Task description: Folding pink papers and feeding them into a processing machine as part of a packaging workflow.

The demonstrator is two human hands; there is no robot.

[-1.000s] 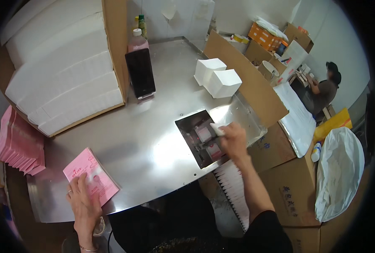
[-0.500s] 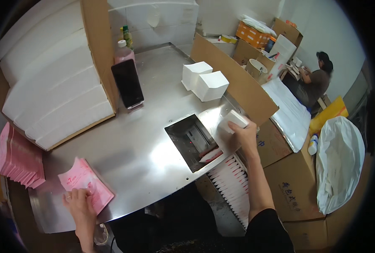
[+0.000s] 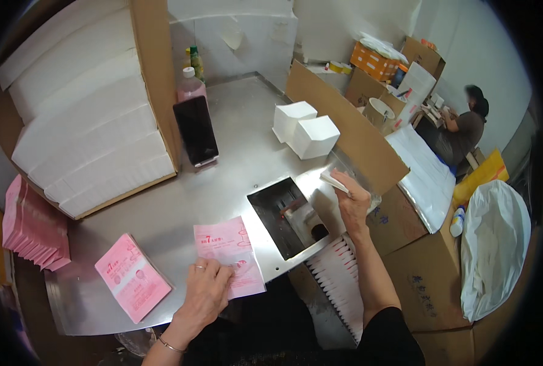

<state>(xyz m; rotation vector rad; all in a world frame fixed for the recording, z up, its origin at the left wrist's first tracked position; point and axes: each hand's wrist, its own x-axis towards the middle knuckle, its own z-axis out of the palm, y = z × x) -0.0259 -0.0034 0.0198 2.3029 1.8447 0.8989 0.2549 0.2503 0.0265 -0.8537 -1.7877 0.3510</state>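
Note:
My left hand [image 3: 204, 293] has its fingers curled and pressed on a single pink printed bag [image 3: 232, 244], lying at the table's front edge. Left of it rests a pile of matching pink bags [image 3: 128, 274]. My right hand [image 3: 354, 204] grips a thin white wad of folded tissues [image 3: 334, 182], seen nearly edge-on, right of the table opening. The rectangular opening [image 3: 274, 210] in the metal table lies between my hands, with a dark round part inside it. Two white stacks of folded tissues [image 3: 317, 137] stand beyond the opening.
A carton [image 3: 155, 91] of white stacks fills the far left, with pink bags [image 3: 30, 226] beside it. A phone [image 3: 196, 131] stands before a bottle [image 3: 189, 85]. Right are a cardboard divider [image 3: 345, 125], cartons [image 3: 430, 280] and a white sack [image 3: 494, 250]. A person [image 3: 467, 125] sits at back right.
My left hand has moved right from the pink pile with one bag, bringing it beside the opening. My right hand has turned, so the white tissues now show edge-on. The view has shifted slightly.

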